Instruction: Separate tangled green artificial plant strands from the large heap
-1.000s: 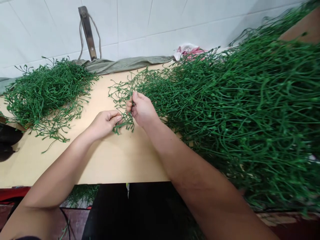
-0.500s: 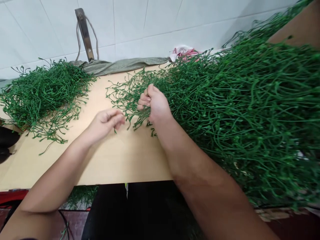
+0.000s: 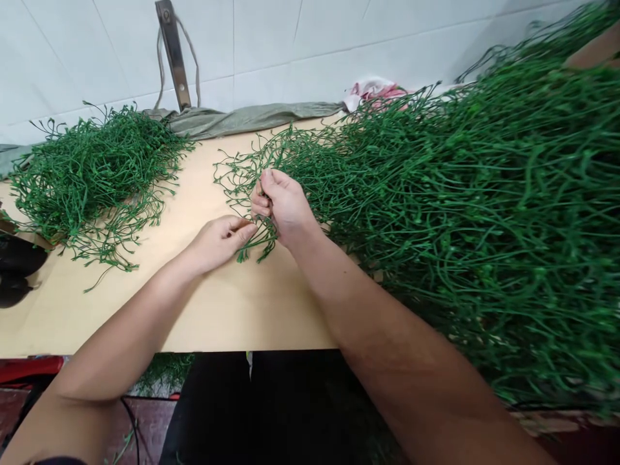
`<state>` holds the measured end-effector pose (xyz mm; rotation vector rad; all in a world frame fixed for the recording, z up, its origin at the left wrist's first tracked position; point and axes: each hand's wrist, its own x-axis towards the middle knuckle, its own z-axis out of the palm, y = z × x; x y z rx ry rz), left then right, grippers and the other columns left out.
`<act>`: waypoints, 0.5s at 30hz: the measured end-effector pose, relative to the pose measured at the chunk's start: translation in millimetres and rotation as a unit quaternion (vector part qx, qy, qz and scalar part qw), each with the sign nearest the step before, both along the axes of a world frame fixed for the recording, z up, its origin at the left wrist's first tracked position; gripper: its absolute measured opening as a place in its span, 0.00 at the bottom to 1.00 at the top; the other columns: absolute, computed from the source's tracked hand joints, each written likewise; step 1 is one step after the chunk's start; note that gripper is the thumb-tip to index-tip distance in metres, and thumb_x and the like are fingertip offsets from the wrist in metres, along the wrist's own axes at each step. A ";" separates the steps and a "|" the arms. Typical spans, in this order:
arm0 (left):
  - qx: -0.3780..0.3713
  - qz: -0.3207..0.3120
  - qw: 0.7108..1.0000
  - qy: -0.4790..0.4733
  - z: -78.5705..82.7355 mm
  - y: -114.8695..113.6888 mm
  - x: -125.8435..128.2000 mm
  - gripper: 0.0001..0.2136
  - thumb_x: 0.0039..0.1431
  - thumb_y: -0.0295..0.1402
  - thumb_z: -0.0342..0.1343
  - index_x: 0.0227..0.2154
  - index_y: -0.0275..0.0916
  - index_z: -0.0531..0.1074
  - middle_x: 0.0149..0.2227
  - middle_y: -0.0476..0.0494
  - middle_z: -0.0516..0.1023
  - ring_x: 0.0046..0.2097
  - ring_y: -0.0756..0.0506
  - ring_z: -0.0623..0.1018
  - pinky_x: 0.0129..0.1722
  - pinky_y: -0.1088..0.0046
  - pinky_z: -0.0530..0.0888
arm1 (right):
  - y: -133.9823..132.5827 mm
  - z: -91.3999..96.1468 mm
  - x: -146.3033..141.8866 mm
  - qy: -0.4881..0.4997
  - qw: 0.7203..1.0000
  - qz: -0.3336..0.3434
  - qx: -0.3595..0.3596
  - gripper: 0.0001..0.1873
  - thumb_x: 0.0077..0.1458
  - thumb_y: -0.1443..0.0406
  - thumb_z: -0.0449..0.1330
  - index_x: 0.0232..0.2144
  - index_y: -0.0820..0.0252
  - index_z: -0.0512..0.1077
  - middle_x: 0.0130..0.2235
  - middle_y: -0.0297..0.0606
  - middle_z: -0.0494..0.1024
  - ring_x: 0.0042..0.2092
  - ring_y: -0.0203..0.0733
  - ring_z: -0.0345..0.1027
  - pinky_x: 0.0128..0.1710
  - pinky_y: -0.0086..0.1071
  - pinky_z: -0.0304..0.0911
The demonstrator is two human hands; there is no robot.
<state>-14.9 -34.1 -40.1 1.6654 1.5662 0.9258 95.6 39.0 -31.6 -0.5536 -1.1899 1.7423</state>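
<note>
Green stems (image 3: pixel 265 239): just right of left hand (image 3: pixel 217 244), axis near-left to far-right
Left grip: pinching stem
Right hand (image 3: pixel 285 203): curled, contents unclear; nearer heap (image 3: pixel 465 194)

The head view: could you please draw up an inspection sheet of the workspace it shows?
Surface: pale tabletop, most visible in the middle.
Work items: large heap of green stems on the right; smaller pile on the left.
Clutter: grey-green cloth along the back; pink-and-white cloth behind the large heap; unidentified dark objects at the left edge.
Hands: left hand pinches a few stems; right hand is curled close by, its grip partly hidden.
Cables: thin black cable-like line at lower left, below the tabletop.
Surroundings: tiled wall; metal bar with a cord; apparently another person's arm at upper right.
</note>
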 end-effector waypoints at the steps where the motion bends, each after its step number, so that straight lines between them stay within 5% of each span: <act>1: -0.023 -0.016 1.000 -0.014 -1.5 -0.6 3.0 0.13 0.53 0.40 0.50 0.24 0.33 0.68 0.22 0.50 0.68 0.25 0.54 0.65 0.27 0.76 0.63 | -0.4 -0.6 -0.9 0.002 1.000 -0.002 0.003 0.19 0.54 0.56 0.55 0.20 0.59 0.53 0.18 0.23 0.52 0.17 0.22 0.44 0.16 0.20 0.43; 8: -0.047 -0.081 0.985 -0.146 -4.6 0.0 7.7 0.13 0.55 0.39 0.49 0.22 0.35 0.61 0.20 0.51 0.65 0.23 0.55 0.65 0.25 0.77 0.63 | 0.2 -1.0 -4.4 0.011 1.000 0.004 -0.026 0.18 0.55 0.59 0.54 0.20 0.59 0.52 0.18 0.23 0.50 0.16 0.21 0.42 0.15 0.19 0.39; 15: -0.012 -0.139 0.990 0.004 14.7 -9.8 7.7 0.15 0.57 0.35 0.45 0.16 0.37 0.56 0.17 0.53 0.57 0.21 0.56 0.58 0.23 0.78 0.57 | 10.8 -12.3 -13.8 -0.031 0.997 -0.025 -0.061 0.22 0.54 0.54 0.54 0.19 0.57 0.47 0.14 0.20 0.45 0.13 0.21 0.36 0.12 0.20 0.34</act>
